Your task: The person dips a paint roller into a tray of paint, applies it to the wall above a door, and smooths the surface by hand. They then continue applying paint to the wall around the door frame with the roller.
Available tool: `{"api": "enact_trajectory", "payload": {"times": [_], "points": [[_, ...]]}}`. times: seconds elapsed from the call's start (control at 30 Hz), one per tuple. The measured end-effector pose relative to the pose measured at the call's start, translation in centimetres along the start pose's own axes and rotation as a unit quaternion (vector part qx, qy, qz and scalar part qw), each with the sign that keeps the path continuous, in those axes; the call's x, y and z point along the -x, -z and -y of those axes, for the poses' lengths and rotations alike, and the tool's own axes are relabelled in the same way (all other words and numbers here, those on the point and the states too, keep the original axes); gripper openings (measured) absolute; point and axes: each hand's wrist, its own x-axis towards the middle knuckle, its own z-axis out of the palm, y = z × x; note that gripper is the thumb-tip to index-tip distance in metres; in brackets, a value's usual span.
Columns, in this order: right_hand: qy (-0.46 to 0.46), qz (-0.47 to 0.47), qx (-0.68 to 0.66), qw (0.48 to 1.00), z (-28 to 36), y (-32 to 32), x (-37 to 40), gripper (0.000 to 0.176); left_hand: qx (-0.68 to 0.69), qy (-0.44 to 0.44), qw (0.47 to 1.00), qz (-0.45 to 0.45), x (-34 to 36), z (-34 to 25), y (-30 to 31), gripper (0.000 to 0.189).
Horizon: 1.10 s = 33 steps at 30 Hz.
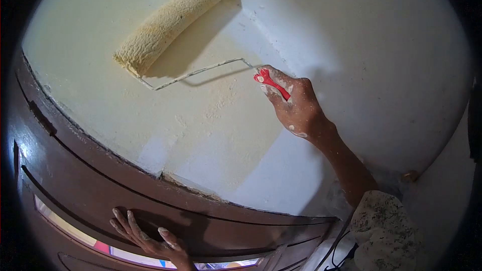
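Observation:
My right hand (293,98), spotted with paint, is closed around the red handle of a paint roller (175,22). The roller's fluffy sleeve is coated in cream paint and lies against the upper wall (201,115), near the corner. Its bent wire frame runs from my fist to the sleeve's lower left end. Cream paint covers much of this wall, while patches near the corner and lower edge look white. Below, my left hand (150,238) rests with fingers spread on the brown wooden frame (165,206), holding nothing.
To the right, a white wall (381,60) meets the painted one at a corner. Light and colours show through a narrow opening (125,254) in the brown woodwork. A dark cable (335,248) hangs near my paint-spotted right sleeve (384,231).

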Motion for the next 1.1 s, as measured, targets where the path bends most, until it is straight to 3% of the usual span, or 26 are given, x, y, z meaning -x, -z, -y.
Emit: {"api": "enact_trajectory", "payload": {"times": [0.07,0.13,0.2,0.37,0.5,0.57,0.6,0.63,0.67,0.7,0.83,0.87,0.9,0.93,0.97,1.0,1.1], "points": [[0.036,0.008,0.008,0.999,-0.6,1.0,0.7,0.036,0.003,0.006,1.000,-0.004,0.1,0.1,-0.2,0.059],[-0.162,0.214,-0.128,0.955,0.0,4.4,1.9,0.034,0.009,0.010,1.000,-0.010,0.0,0.0,-0.2,0.060],[-0.424,0.301,-0.182,0.834,0.4,7.4,5.6,0.033,0.011,0.012,1.000,-0.010,-0.1,-0.2,-0.3,0.060],[-0.344,0.231,-0.202,0.888,-0.1,10.3,12.1,0.033,0.000,0.013,1.000,-0.009,-0.2,-0.4,-0.1,0.059],[-0.373,0.313,-0.165,0.858,-0.1,9.1,3.8,0.029,-0.009,0.014,1.000,-0.010,-0.1,-0.4,-0.1,0.058],[-0.250,0.261,-0.117,0.925,-1.5,6.1,2.1,0.026,-0.015,0.012,1.000,-0.015,0.1,0.1,-0.2,0.058],[-0.074,0.166,-0.036,0.983,-2.3,4.6,0.6,0.027,-0.016,0.012,1.000,-0.014,0.1,0.1,-0.2,0.058],[0.105,0.064,0.047,0.991,-2.8,3.0,-0.8,0.027,-0.009,0.012,1.000,-0.014,0.1,0.0,-0.2,0.058],[-0.035,0.156,-0.055,0.986,-2.1,2.7,-4.0,0.028,-0.003,0.011,1.000,-0.015,0.0,-0.1,-0.2,0.058],[-0.174,0.242,-0.155,0.942,-1.2,2.7,-6.7,0.029,-0.003,0.010,1.000,-0.013,0.0,-0.1,-0.2,0.058],[-0.256,0.209,-0.134,0.934,-1.5,0.7,-6.2,0.028,-0.001,0.001,1.000,-0.015,-0.1,-0.1,-0.3,0.060],[-0.068,0.121,-0.062,0.988,-2.4,0.5,-3.8,0.029,0.003,0.000,1.000,-0.018,-0.1,-0.1,-0.2,0.060],[0.125,0.026,0.012,0.992,-3.2,0.6,-1.5,0.030,0.001,0.000,1.000,-0.017,-0.1,-0.1,-0.2,0.060],[0.108,0.117,0.090,0.983,-3.4,1.9,0.8,0.034,0.003,-0.002,1.000,-0.015,-0.1,-0.2,-0.2,0.060],[-0.084,0.180,-0.056,0.979,-3.0,3.3,2.5,0.035,0.004,-0.005,1.000,-0.013,-0.2,-0.3,-0.2,0.060],[-0.271,0.232,-0.200,0.913,-2.6,4.7,4.4,0.035,0.004,-0.006,1.000,-0.014,-0.4,-0.4,-0.1,0.060],[-0.408,0.295,-0.208,0.839,-2.2,9.0,12.2,0.037,0.007,-0.021,1.000,0.002,-0.6,-1.3,0.1,0.059]]}}
